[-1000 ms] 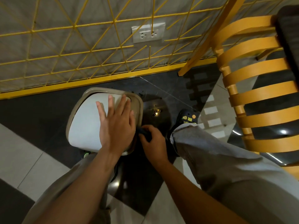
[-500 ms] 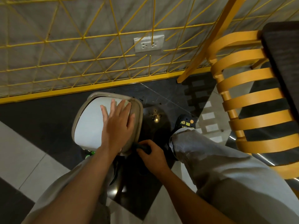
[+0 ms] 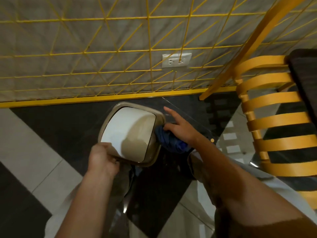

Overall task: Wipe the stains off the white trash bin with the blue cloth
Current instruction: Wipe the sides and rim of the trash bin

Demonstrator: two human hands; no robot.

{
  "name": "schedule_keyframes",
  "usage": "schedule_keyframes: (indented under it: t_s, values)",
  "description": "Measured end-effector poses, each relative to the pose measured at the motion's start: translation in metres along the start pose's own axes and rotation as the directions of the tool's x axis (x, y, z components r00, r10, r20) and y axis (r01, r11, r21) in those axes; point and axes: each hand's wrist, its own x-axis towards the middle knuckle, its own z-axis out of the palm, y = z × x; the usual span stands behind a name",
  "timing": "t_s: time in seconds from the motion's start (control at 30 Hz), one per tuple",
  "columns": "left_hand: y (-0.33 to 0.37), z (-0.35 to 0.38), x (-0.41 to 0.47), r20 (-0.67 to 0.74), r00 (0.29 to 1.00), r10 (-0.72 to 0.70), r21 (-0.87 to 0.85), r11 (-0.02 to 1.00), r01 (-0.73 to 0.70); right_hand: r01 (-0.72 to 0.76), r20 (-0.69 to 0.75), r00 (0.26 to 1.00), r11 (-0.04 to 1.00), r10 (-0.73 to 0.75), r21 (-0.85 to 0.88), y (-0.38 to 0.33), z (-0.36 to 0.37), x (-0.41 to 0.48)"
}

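Note:
The white trash bin (image 3: pixel 127 127) with a beige rim and swing lid stands on the dark floor tile near the wall. My left hand (image 3: pixel 103 160) grips the bin's near left corner at the rim. My right hand (image 3: pixel 180 129) presses the bunched blue cloth (image 3: pixel 171 141) against the bin's right side, index finger stretched forward. Most of the bin's body is hidden below its lid.
A yellow wire grid (image 3: pixel 120 52) covers the wall behind the bin, with a socket plate (image 3: pixel 176 60) on it. A yellow slatted chair (image 3: pixel 274 121) stands at the right, beside a slanted yellow beam (image 3: pixel 243 54). My grey trouser legs flank the bin.
My left hand left the top of the lid and now grips the bin's near corner. My right hand with the cloth rose along the bin's right side. The camera tilted upward.

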Motion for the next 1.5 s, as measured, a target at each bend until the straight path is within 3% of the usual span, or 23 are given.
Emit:
schedule_keyframes:
  t_s: [0.1, 0.2, 0.37, 0.53, 0.63, 0.73, 0.87, 1.0, 1.13, 1.27, 1.4, 1.5]
  values:
    - [-0.016, 0.006, -0.006, 0.038, 0.985, -0.168, 0.023, 0.986, 0.167, 0.051, 0.148, 0.989, 0.943, -0.002, -0.328, -0.015, -0.005, 0.012]
    - [-0.02, 0.008, -0.004, 0.081, 0.978, -0.19, 0.052, 0.981, 0.186, 0.086, 0.243, 0.969, 0.848, 0.051, -0.522, -0.015, -0.006, 0.014]
    - [-0.02, 0.008, 0.001, 0.086, 0.993, -0.076, 0.061, 0.996, 0.07, 0.105, 0.269, 0.959, 0.777, 0.085, -0.621, -0.004, -0.004, -0.001]
    - [-0.009, 0.018, 0.004, 0.142, 0.988, 0.063, 0.072, 0.995, -0.074, 0.098, 0.277, 0.957, 0.796, 0.091, -0.598, 0.011, 0.01, -0.028]
    - [0.003, 0.029, 0.02, 0.104, 0.984, 0.147, 0.206, 0.964, -0.166, 0.077, 0.278, 0.956, 0.832, 0.096, -0.549, 0.022, 0.024, -0.044]
    - [0.01, 0.043, 0.038, 0.094, 0.965, 0.244, 0.464, 0.847, -0.259, 0.06, 0.29, 0.953, 0.886, 0.086, -0.46, 0.031, 0.042, -0.058]
    - [0.021, 0.065, 0.043, 0.191, 0.866, 0.462, 0.759, 0.49, -0.429, 0.047, 0.312, 0.947, 0.921, 0.083, -0.387, 0.033, 0.072, -0.068]
    - [0.028, 0.083, 0.04, 0.461, 0.732, 0.501, 0.724, 0.264, -0.637, 0.055, 0.324, 0.943, 0.929, 0.072, -0.366, 0.024, 0.095, -0.067]
    - [0.03, 0.103, 0.037, 0.703, 0.614, 0.359, 0.629, 0.09, -0.772, 0.081, 0.324, 0.946, 0.939, 0.033, -0.334, 0.015, 0.109, -0.059]
    - [0.035, 0.111, 0.039, 0.797, 0.503, 0.336, 0.495, 0.113, -0.861, 0.097, 0.293, 0.956, 0.944, -0.001, -0.314, 0.011, 0.108, -0.048]
    - [0.043, 0.095, 0.054, 0.784, 0.466, 0.409, 0.483, 0.069, -0.873, 0.108, 0.246, 0.969, 0.948, -0.032, -0.299, 0.016, 0.089, -0.053]
    - [0.046, 0.075, 0.071, 0.811, 0.449, 0.375, 0.462, 0.061, -0.885, 0.142, 0.184, 0.979, 0.95, -0.093, -0.276, 0.018, 0.067, -0.068]
